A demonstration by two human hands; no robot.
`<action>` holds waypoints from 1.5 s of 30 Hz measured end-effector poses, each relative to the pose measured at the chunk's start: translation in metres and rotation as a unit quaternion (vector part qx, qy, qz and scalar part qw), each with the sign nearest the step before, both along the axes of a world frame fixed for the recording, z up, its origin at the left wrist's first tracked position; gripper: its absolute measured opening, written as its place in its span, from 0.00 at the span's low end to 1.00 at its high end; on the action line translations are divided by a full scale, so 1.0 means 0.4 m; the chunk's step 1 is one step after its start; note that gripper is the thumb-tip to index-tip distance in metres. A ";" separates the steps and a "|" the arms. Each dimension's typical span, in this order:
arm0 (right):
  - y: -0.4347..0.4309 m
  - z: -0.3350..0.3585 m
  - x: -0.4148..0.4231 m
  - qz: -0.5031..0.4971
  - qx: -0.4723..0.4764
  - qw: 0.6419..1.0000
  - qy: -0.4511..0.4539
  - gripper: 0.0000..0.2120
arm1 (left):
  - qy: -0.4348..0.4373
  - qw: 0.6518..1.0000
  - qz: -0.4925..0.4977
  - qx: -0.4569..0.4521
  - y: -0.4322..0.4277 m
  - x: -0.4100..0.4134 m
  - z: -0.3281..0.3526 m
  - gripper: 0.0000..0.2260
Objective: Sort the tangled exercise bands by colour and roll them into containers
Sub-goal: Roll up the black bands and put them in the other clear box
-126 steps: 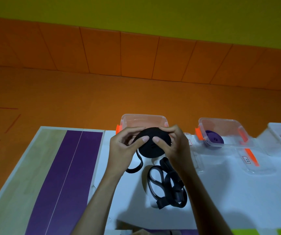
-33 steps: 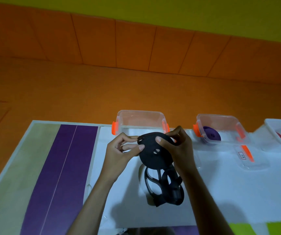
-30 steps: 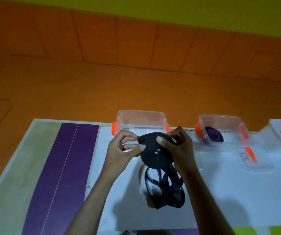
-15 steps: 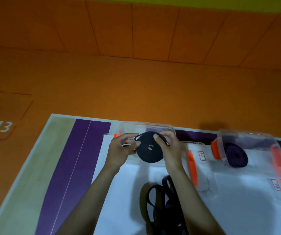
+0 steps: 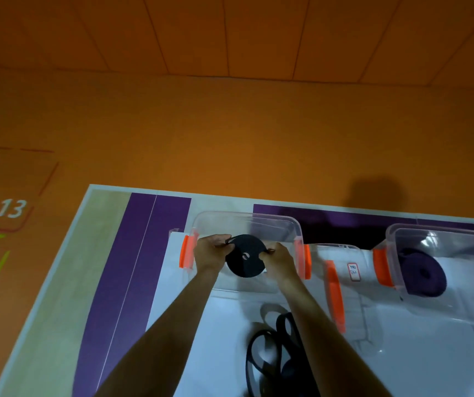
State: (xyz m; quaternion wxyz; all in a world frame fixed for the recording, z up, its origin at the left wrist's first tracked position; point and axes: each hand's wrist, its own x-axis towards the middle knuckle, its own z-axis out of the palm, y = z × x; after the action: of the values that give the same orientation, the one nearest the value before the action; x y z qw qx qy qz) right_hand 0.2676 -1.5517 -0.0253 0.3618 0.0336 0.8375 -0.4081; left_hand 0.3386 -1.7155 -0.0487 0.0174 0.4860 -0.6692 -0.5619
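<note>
Currently: black roll point(image 5: 245, 257), wound into a flat disc, is held between both hands. The left hand point(image 5: 211, 253) pinches the upper-left rim, where a loose band end sticks out. The right hand point(image 5: 277, 260) pinches the right rim. Each grip is clamped on the roll, thumb against fingers.

Position: the roll sits over the open mouth of the clear container point(image 5: 247, 222) with orange clips, toward its near wall. Cannot tell whether it is already below the rim.

Key relation: the container floor lies directly under the disc. The disc stands tilted, with its flat face turned up toward the person, so there is no long axis to line up, only a face to lay down. Both hands are equally near, one on each side.

Judgement: the step in hand is placing. The roll needs lowering and tipping flat, with the left pinch kept on the loose end so the winding does not spring open.

Elsewhere: a purple roll point(image 5: 423, 273) lies in the second container point(image 5: 444, 233) to the right. Loose black bands point(image 5: 275, 348) lie unrolled on the white surface point(image 5: 416, 362), near the forearms.
</note>
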 end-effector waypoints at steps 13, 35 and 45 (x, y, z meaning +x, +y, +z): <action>-0.020 -0.122 -0.003 -0.006 0.053 0.994 -0.097 0.19 | -0.140 0.988 -0.039 -0.061 0.040 -0.066 -0.014 0.12; 0.009 0.124 0.030 0.055 -0.040 0.995 0.068 0.17 | -0.144 0.937 -0.228 -0.224 0.050 -0.084 0.031 0.08; 0.286 0.239 0.351 -0.143 -0.136 0.953 0.229 0.09 | 0.036 0.864 -0.393 -0.314 0.082 0.152 0.225 0.17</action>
State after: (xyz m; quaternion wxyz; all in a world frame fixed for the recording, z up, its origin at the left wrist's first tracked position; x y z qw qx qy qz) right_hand 0.4080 -1.4375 0.0702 0.0996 0.0096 0.8209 -0.5622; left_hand 0.3993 -1.6828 0.0412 -0.0288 0.1311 -0.9446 -0.2996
